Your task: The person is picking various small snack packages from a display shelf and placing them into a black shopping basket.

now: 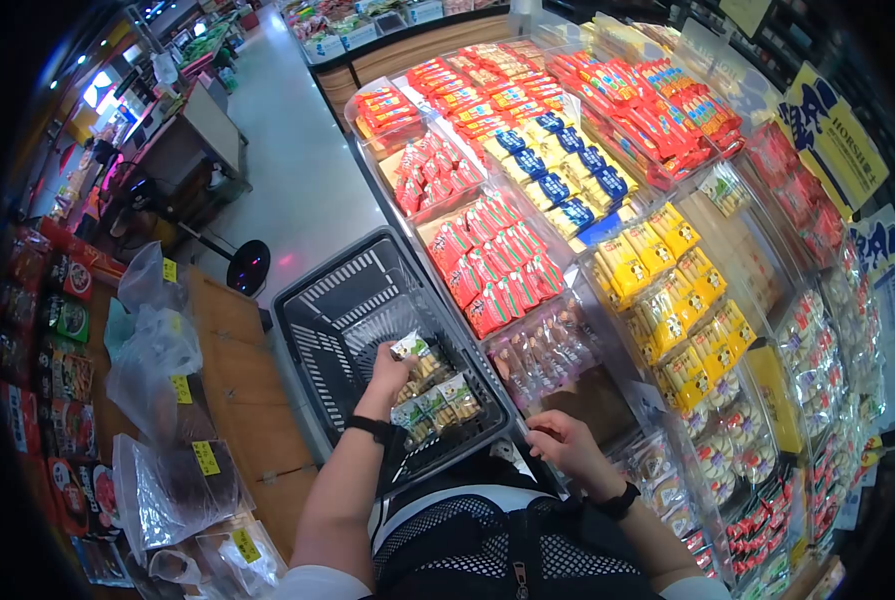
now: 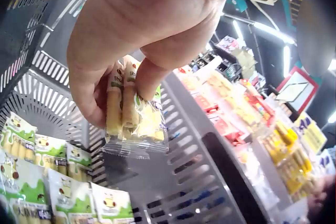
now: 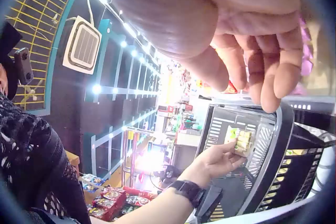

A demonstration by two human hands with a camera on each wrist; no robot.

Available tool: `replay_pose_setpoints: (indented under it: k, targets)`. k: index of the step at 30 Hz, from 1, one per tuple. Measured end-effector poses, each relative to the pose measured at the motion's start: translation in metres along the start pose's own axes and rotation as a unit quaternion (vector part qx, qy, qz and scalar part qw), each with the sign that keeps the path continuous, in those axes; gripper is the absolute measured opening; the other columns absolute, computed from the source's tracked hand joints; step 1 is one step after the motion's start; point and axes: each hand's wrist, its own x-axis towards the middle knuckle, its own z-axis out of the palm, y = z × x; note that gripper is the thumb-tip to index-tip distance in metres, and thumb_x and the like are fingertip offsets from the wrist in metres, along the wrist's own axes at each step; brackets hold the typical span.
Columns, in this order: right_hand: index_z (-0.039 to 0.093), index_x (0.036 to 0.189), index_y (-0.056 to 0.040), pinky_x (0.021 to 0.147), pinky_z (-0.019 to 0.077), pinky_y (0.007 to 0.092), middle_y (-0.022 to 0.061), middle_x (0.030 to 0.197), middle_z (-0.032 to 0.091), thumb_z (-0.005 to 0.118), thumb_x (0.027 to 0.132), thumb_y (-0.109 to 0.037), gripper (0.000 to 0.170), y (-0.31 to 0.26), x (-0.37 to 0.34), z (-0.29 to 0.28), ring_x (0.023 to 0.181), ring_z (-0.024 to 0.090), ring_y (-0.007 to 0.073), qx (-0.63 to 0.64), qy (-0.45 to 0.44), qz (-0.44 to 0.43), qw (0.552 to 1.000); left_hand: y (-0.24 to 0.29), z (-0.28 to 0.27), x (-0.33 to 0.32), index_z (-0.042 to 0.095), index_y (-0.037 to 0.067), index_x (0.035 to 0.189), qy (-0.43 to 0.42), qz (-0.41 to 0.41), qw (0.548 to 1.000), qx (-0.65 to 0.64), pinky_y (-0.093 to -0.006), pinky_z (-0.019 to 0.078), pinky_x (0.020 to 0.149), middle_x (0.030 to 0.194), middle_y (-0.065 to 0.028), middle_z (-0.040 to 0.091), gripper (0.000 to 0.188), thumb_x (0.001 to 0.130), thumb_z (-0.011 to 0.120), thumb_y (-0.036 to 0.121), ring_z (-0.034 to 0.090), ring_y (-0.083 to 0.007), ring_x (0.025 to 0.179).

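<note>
Over the dark grey shopping basket (image 1: 302, 345), my left hand (image 1: 384, 380) pinches a clear packet of rolled snack sticks (image 2: 130, 116) between thumb and fingers. The packet hangs inside the basket walls in the left wrist view. Below it, several similar snack packets (image 2: 68, 191) with green and white labels lie in rows on the basket floor. My right hand (image 1: 574, 452) hovers by the basket's near right corner, beside the display bins. Its fingers (image 3: 254, 85) are loosely bent and hold nothing in the right wrist view.
Right of the basket, a sloped display carries red packets (image 1: 502, 285), blue-labelled packets (image 1: 567, 165) and yellow packets (image 1: 682, 300) in clear-walled bins. On the left stand a wooden shelf (image 1: 232, 370) with plastic bags (image 1: 157, 375) and a black fan (image 1: 248, 267). An aisle floor (image 1: 297, 150) runs ahead.
</note>
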Motion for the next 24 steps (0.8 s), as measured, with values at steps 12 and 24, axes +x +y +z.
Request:
replay_pose_setpoints:
  k: [12,24]
  targets:
    - [0.062,0.110,-0.0028,0.079,0.0506,0.0281,0.0050,0.094,0.067,0.063,0.092,-0.014,0.022,0.035,-0.003,0.017,0.088,0.062,0.0132,-0.111,0.052,-0.082,0.989,-0.099,0.047,0.114,0.054,-0.003,0.112,-0.079,-0.200,0.950,-0.226,-0.0464,0.0547,0.052,0.094,-0.0218,0.062,0.030,0.083,0.058,-0.007,0.066,-0.0352,0.082]
    - [0.061,0.109,-0.0056,0.080,0.0503,0.0359,0.0119,0.097,0.068,0.059,0.091,-0.022,0.025,0.046,-0.045,-0.025,0.089,0.065,0.0268,-0.140,0.127,-0.148,0.971,-0.079,0.041,0.109,0.051,0.003,0.112,-0.129,-0.066,0.973,0.179,-0.0326,0.0496,0.053,0.100,-0.0100,0.060,0.034,0.081,0.064,-0.001,0.061,-0.0204,0.072]
